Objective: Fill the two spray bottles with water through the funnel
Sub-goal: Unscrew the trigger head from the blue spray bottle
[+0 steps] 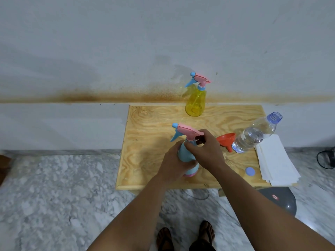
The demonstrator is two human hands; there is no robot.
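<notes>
A light-blue spray bottle (185,154) with a pink and blue trigger head stands near the middle of the wooden table (145,127). My left hand (174,163) grips its body. My right hand (204,151) holds the collar at its neck, just under the trigger head. A yellow spray bottle (195,102) with the same kind of head stands at the table's back edge. An orange funnel (226,140) lies on its side to the right. Beside the funnel stands a clear, uncapped water bottle (253,136), partly full.
The bottle's blue cap (250,171) lies near the table's front right. A stack of white paper sheets (275,162) overhangs the right edge. A grey round object (282,200) sits on the marble floor below. The wall runs right behind the table.
</notes>
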